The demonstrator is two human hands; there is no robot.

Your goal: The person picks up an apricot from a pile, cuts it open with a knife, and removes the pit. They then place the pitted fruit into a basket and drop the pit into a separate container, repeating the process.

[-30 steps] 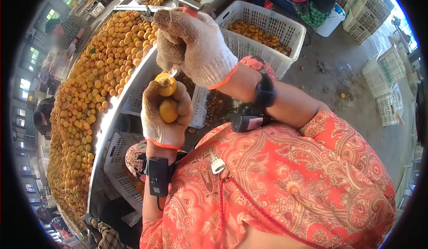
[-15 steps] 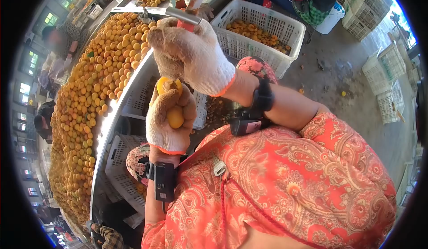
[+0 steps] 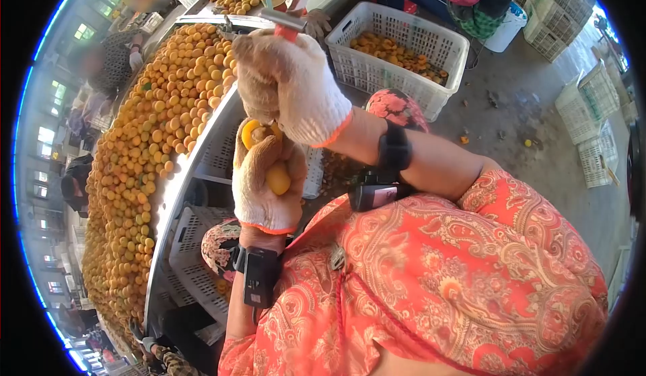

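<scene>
Two round, yellow-orange apricots (image 3: 278, 178) sit gripped in the left hand (image 3: 261, 186); just beyond, the right hand (image 3: 293, 83) clenches a red-handled tool (image 3: 285, 33), its metal-topped end pointing away from the left hand.

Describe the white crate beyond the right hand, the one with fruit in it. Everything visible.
The crate is off-white, looks like plastic, rectangular and open-topped, with a broad rim and rows of slots through its walls. A dark oblong opening, seemingly a handhold, shows in its left end. It stands upright, angled across the view, and holds orange-yellow fruit lying below the rim. Patterned red fabric in front hides part of its near side; whether they touch is unclear.
</scene>
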